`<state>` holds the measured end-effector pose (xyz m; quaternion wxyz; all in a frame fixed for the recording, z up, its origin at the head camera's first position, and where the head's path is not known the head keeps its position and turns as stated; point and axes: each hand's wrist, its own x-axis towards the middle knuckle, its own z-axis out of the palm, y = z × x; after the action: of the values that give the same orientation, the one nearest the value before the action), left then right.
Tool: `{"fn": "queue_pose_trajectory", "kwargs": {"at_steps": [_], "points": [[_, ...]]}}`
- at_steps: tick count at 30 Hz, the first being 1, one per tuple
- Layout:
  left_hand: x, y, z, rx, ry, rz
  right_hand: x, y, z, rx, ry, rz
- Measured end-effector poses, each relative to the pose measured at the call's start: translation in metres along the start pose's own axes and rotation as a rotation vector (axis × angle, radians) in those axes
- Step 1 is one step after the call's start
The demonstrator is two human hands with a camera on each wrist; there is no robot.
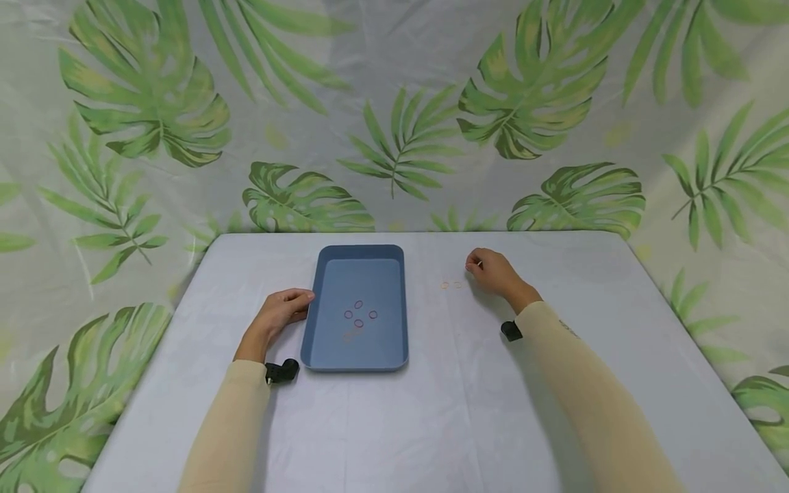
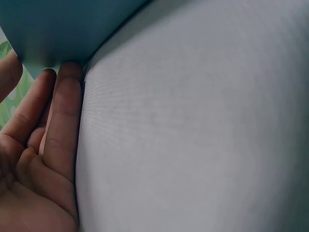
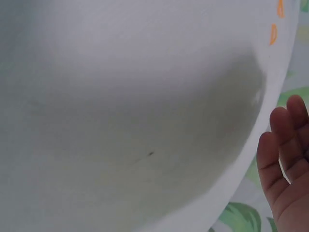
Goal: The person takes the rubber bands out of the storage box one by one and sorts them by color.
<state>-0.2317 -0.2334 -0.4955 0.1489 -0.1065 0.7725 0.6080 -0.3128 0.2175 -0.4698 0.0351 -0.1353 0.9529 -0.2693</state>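
Your left hand (image 1: 280, 315) rests flat against the blue tray (image 1: 394, 301), holding nothing. Your right hand (image 1: 493, 272) is curled near two orange rubber bands (image 1: 451, 285) on the table (image 1: 468, 411); I cannot tell if it pinches one. These bands are thin and pale, so your fingers could slip off them.

Most of what shows here is the pale grey tablecloth (image 3: 125, 106), with a soft shadow spread across its middle and one tiny dark speck in it. Up in the far corner lie two small orange rubber bands (image 3: 275, 21), close together. The right hand (image 3: 286, 164) shows at the lower edge, its fingers (image 3: 273, 145) held side by side above green leaf-print fabric (image 3: 239, 215).
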Motion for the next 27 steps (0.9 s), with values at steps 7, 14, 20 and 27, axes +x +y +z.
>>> {"fn": "queue_pose_trajectory", "kwargs": {"at_steps": [7,14,20,27], "points": [[0.000,-0.001,0.001,-0.009,0.004,-0.006,-0.005,0.005,0.008,-0.004,-0.015,-0.023],[0.000,-0.001,0.001,0.002,-0.001,0.003,-0.017,-0.007,0.016,-0.023,-0.035,-0.085],[0.001,-0.001,0.000,0.001,0.003,0.006,-0.024,-0.018,0.022,-0.095,-0.037,-0.186],[0.002,0.000,0.001,-0.007,0.006,0.006,-0.030,-0.029,0.029,-0.150,-0.062,-0.302]]}}
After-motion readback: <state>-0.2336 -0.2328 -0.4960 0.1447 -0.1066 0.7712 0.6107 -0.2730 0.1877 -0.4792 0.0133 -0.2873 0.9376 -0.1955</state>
